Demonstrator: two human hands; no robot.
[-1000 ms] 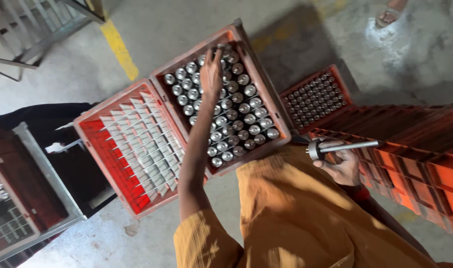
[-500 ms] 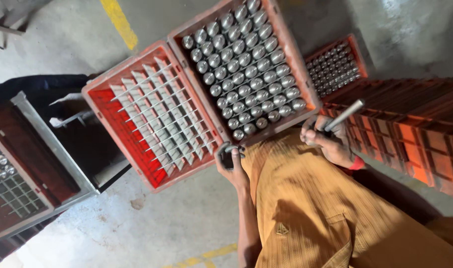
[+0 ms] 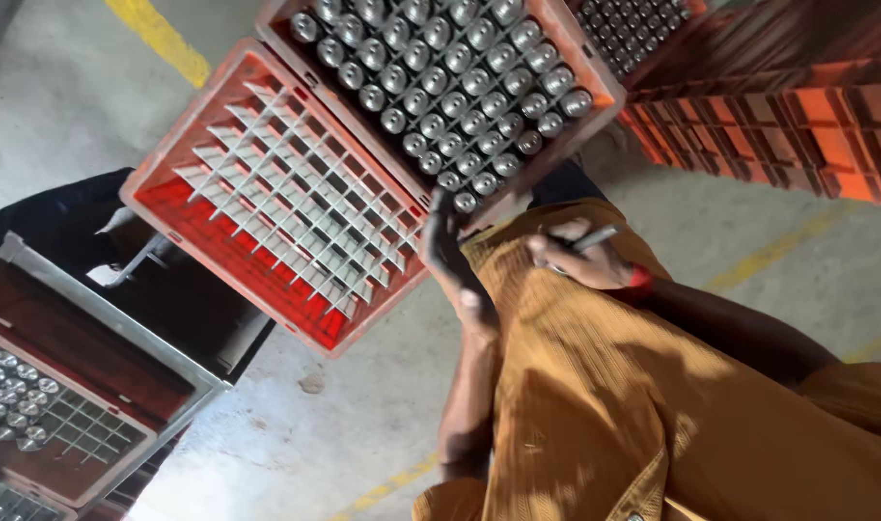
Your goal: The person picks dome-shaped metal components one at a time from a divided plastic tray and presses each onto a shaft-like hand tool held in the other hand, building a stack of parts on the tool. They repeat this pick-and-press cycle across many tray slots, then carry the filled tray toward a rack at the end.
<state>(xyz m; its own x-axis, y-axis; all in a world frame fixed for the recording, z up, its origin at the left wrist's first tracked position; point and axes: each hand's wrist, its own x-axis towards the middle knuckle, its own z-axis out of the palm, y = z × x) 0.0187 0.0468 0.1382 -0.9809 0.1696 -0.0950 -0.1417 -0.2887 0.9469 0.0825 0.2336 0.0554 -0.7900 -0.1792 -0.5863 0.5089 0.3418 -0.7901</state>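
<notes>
My left hand (image 3: 450, 253) is raised at the near corner of a red crate (image 3: 595, 114) packed with several upright metal cylinders (image 3: 440, 92). Its back faces me and the fingers are curled; what lies in the palm is hidden. My right hand (image 3: 580, 259) rests against my orange garment and grips a thin metal rod (image 3: 595, 237) that points up and right. To the left of my left hand lies a second red crate (image 3: 161, 217) with a white divider grid (image 3: 296, 207) whose cells hold nothing.
A third crate of cylinders (image 3: 633, 24) and stacked orange crates (image 3: 798, 125) stand at the upper right. At the lower left a grey metal frame (image 3: 103, 318) holds a dark crate with more cylinders (image 3: 16, 391). A yellow line (image 3: 161, 39) crosses the concrete floor.
My left hand drew back from the full crate with a cylinder in it and now sits at the crate's near corner. My right hand with the rod came in toward my body.
</notes>
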